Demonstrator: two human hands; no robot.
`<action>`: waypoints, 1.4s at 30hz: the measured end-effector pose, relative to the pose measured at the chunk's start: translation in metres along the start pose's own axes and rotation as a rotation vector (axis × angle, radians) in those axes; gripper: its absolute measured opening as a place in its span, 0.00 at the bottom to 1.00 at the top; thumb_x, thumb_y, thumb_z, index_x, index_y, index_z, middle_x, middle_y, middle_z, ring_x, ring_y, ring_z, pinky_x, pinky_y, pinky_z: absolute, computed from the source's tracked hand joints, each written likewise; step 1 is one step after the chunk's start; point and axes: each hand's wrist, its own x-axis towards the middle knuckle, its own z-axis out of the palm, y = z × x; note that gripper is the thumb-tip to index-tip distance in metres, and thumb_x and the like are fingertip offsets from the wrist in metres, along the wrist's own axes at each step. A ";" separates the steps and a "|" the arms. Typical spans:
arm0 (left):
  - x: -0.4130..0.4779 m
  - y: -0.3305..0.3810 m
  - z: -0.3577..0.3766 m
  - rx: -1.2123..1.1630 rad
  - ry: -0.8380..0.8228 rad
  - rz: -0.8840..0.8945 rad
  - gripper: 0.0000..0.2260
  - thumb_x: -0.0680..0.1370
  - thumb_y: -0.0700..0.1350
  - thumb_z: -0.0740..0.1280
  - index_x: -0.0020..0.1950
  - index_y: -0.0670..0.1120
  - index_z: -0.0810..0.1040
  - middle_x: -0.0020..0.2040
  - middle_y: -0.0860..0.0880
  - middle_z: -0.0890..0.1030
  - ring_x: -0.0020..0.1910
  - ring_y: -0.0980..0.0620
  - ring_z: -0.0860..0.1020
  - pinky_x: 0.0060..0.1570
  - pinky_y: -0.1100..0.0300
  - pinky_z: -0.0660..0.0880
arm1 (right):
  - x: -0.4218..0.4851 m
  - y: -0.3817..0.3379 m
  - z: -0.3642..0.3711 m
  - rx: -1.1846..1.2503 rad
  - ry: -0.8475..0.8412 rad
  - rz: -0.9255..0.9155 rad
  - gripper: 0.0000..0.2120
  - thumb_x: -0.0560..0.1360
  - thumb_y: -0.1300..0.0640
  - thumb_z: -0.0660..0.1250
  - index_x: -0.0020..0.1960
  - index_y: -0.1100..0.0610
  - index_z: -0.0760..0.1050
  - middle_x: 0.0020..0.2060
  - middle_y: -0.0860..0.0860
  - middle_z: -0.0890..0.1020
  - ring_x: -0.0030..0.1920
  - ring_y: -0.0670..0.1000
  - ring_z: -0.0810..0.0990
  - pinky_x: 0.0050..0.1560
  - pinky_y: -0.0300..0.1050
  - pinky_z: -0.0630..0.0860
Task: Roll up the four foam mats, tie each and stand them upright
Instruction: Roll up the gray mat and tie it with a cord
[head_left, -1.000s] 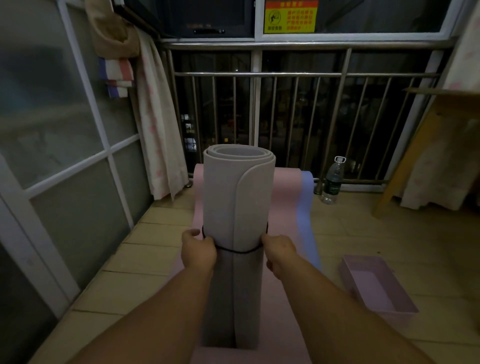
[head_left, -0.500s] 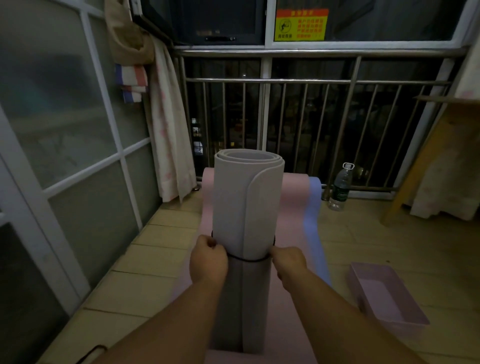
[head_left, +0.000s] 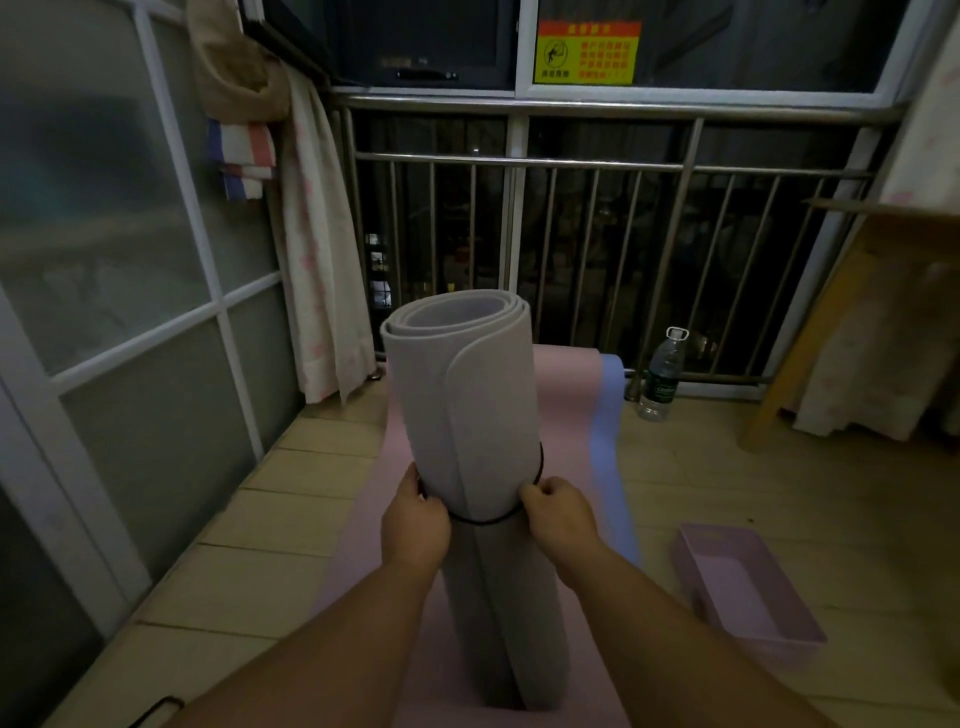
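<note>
A rolled grey foam mat (head_left: 467, 395) stands upright in front of me on a flat pink mat (head_left: 561, 415). A thin black band (head_left: 480, 521) circles the roll about halfway up. My left hand (head_left: 415, 525) pinches the band on the roll's left side. My right hand (head_left: 558, 512) pinches it on the right side. A blue mat (head_left: 608, 447) lies flat under the pink one, its edge showing on the right. The roll's foot is partly hidden by my forearms.
A pink plastic tray (head_left: 743, 587) lies on the tiled floor at the right. A water bottle (head_left: 661, 374) stands by the metal railing (head_left: 597, 166). A wooden table leg (head_left: 795, 358) is at far right, glass doors (head_left: 130, 312) and a curtain (head_left: 317, 260) at left.
The band has slipped lower on the left side and now sits slanted on the roll. My hands stay on it, and my view has shifted slightly.
</note>
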 end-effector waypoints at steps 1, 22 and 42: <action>-0.002 -0.002 0.001 -0.006 -0.004 0.000 0.28 0.75 0.36 0.56 0.72 0.57 0.70 0.65 0.48 0.78 0.60 0.43 0.76 0.60 0.48 0.75 | -0.001 0.003 0.002 0.025 0.007 0.026 0.10 0.76 0.56 0.64 0.37 0.58 0.70 0.34 0.55 0.74 0.36 0.53 0.72 0.37 0.45 0.67; -0.030 -0.005 0.029 0.509 -0.165 0.536 0.46 0.74 0.51 0.66 0.75 0.58 0.31 0.79 0.51 0.39 0.79 0.50 0.45 0.76 0.54 0.54 | 0.010 0.006 -0.027 0.068 0.302 0.135 0.09 0.76 0.63 0.63 0.43 0.61 0.82 0.37 0.56 0.78 0.39 0.56 0.74 0.33 0.42 0.65; -0.017 -0.008 0.022 0.509 -0.070 0.853 0.44 0.73 0.51 0.70 0.72 0.75 0.39 0.77 0.51 0.40 0.77 0.43 0.55 0.66 0.50 0.70 | 0.001 0.000 -0.017 -0.082 0.307 0.142 0.09 0.74 0.59 0.63 0.49 0.60 0.80 0.43 0.57 0.82 0.40 0.55 0.76 0.31 0.41 0.63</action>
